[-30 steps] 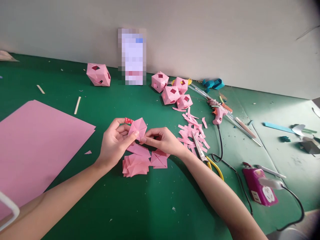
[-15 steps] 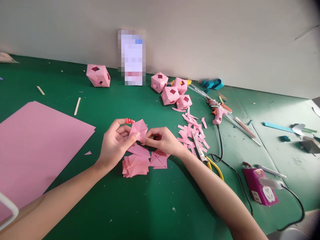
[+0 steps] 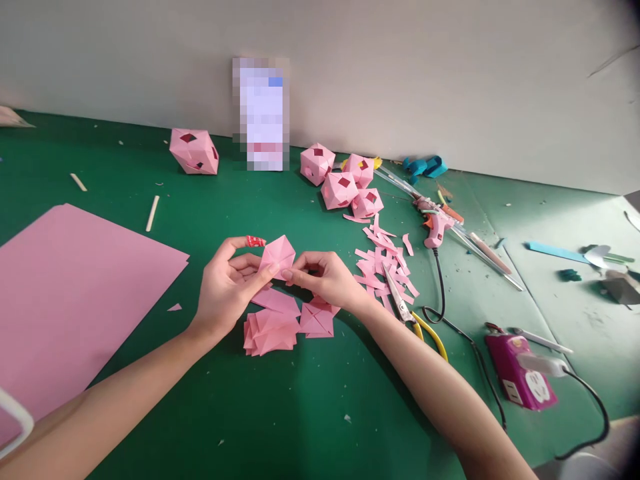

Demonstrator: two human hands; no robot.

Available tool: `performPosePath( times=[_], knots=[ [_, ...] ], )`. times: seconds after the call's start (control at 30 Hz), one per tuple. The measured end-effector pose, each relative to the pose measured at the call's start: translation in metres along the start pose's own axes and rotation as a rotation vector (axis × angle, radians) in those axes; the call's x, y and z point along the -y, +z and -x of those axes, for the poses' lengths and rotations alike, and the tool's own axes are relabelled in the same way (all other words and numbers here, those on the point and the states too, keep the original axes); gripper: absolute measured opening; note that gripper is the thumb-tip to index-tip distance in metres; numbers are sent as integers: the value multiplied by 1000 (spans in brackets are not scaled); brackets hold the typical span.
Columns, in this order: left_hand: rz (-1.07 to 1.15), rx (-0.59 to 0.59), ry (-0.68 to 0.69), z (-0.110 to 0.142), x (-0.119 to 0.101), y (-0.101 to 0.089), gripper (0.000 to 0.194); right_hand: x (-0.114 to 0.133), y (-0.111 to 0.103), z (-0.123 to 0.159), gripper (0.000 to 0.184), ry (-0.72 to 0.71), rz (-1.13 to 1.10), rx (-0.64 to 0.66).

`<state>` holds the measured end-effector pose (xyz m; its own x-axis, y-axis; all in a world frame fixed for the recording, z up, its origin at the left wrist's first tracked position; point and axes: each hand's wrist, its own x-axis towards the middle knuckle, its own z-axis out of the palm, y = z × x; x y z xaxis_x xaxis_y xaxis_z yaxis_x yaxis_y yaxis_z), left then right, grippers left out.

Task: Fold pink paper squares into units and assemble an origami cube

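Note:
A small pink folded paper square, marked with creases, is held up above the table between both hands. My left hand pinches it under the thumb, and a red patterned wrap covers the tip of the index finger. My right hand grips its lower right edge between thumb and fingertip. Just below lie a pile of folded pink paper pieces, a flat pink piece and a creased square. Scissors with yellow handles rest right of my right hand, over cut pink paper strips.
Large pink paper sheets lie at left. Along the wall stand a pink paper polyhedron, a blurred-out phone-like screen and several smaller polyhedra. On the right are a corded pink glue gun and a magenta power socket.
The fingers of my right hand have shifted slightly along the lower edge of the paper square, which has tilted a little. Everything else keeps its place, apart from a small camera sway.

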<state>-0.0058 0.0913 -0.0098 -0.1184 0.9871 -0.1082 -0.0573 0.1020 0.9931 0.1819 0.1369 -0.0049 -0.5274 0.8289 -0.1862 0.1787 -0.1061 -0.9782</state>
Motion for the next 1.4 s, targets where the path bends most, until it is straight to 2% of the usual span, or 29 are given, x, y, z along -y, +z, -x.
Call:
performPosePath(
  times=[0.37, 0.93, 1.13, 1.4],
  knots=[
    [-2, 45, -43, 1, -5, 3, 56, 7, 0, 1, 44, -24, 10, -20],
    [67, 34, -39, -2, 2, 1, 45, 2, 3, 0, 42, -65, 13, -18],
    [50, 73, -25, -2, 1, 1, 43, -3, 2, -1, 42, -64, 20, -10],
    [71, 74, -33, -4, 2, 0, 51, 1, 1, 1, 44, -39, 23, -6]
  ],
)
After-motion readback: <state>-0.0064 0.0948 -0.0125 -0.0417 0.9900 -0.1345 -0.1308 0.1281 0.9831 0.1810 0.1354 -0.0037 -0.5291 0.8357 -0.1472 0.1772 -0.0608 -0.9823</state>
